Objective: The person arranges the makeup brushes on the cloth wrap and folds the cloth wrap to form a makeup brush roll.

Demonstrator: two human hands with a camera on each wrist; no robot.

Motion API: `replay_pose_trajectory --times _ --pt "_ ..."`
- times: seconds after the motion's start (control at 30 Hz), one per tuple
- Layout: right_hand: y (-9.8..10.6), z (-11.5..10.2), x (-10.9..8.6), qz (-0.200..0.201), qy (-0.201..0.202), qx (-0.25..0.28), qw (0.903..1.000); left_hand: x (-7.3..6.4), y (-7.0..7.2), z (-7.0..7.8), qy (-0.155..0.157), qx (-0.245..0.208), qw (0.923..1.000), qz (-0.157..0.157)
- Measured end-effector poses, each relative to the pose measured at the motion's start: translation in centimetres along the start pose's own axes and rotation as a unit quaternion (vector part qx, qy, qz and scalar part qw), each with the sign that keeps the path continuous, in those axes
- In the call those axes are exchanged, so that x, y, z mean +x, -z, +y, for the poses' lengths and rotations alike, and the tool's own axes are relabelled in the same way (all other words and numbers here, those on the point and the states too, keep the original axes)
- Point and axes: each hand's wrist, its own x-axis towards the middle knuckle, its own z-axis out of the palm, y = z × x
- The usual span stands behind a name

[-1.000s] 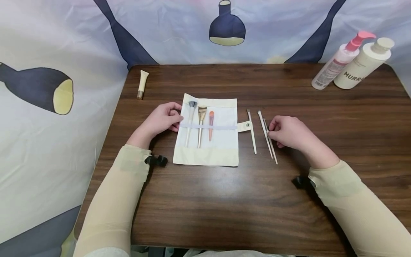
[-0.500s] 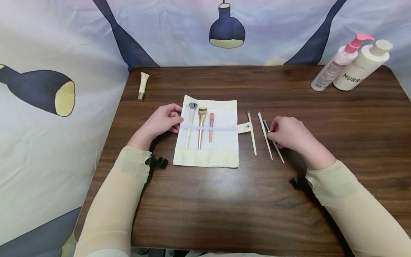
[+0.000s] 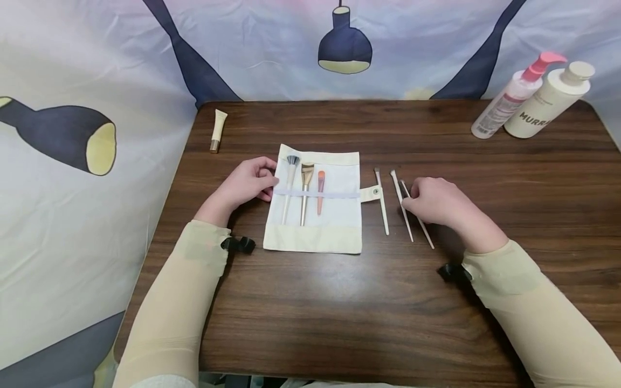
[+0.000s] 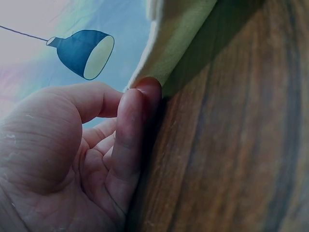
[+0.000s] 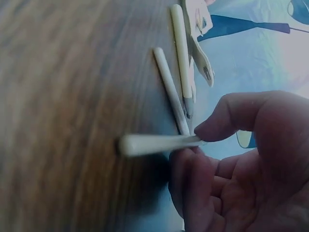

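Note:
With its thumb and fingers, my left hand [image 3: 247, 183] pinches the left edge of a cream cloth brush roll [image 3: 315, 238], which lies spread on the table. Under the roll's elastic strap sit a fluffy white-handled brush [image 3: 286, 205], a flat gold brush [image 3: 304, 202] and a small pink brush [image 3: 320, 196]. To the right, my right hand [image 3: 436, 201] pinches a thin makeup brush [image 5: 157, 144] near its upper part; its handle slants down to the right. Two more white-handled brushes, one by the snap tab [image 3: 382, 213] and one beside my fingertips [image 3: 401, 207], lie on the table.
A pink pump bottle [image 3: 506, 105] and a white bottle [image 3: 548, 102] stand at the back right of the wooden table [image 3: 310, 323]. A small cream tube [image 3: 218, 129] lies at the back left. Behind hangs a lamp-patterned cloth [image 3: 271, 48].
The handle end of the brush in my right hand has swung right, away from the neighbouring brush. My left hand keeps its place on the roll's edge.

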Motion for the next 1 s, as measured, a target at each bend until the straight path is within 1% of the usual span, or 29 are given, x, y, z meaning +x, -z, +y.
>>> replay_pose_trajectory --times 0.2,0.4,0.63,0.83,1.0 --pt "0.39 0.26 -0.15 -0.003 0.010 0.053 0.9986 -0.14 0.10 -0.02 0.002 0.003 1.0000 0.004" --pt "0.21 0.34 0.10 -0.012 0.010 0.122 0.9924 -0.10 0.08 -0.15 0.004 0.003 1.0000 0.003" --pt "-0.04 0.46 0.23 -0.022 0.015 0.214 0.9764 -0.01 -0.02 -0.11 0.000 0.000 1.0000 0.004" --pt "-0.06 0.70 0.31 -0.029 0.020 0.265 0.9636 -0.01 -0.04 -0.09 0.001 0.000 1.0000 0.002" --pt "0.03 0.50 0.26 -0.030 0.021 0.322 0.9459 -0.05 -0.05 -0.05 0.001 0.002 1.0000 0.004"
